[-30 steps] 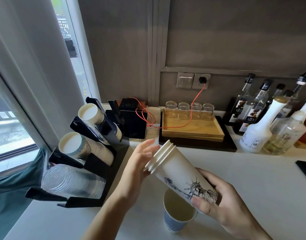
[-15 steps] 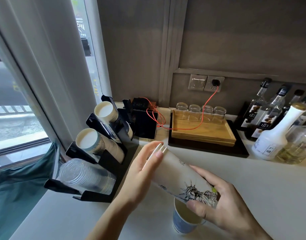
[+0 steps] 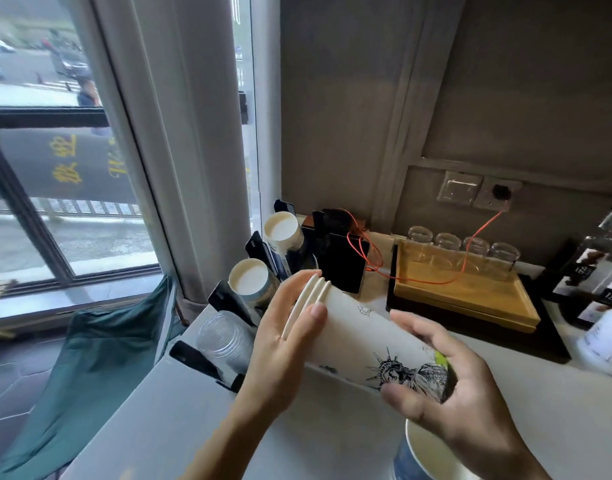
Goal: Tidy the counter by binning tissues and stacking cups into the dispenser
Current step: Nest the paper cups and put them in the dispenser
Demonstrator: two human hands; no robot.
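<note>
Your right hand (image 3: pixel 463 386) grips the base of a nested stack of paper cups (image 3: pixel 363 337), held tilted above the tabletop (image 3: pixel 180 420), while your left hand (image 3: pixel 283 337) lies open and flat against the rims. You are mid-way through the stacking step: the next move likely calls for pointing the stack at a slot of the black dispenser (image 3: pixel 228 299) just beyond it. That rack holds paper cups in its top slot (image 3: pixel 282 228), more in the middle (image 3: pixel 249 280) and clear plastic cups (image 3: pixel 225 337) lowest. One blue cup (image 3: pixel 422 462) stands empty below your right hand
</note>
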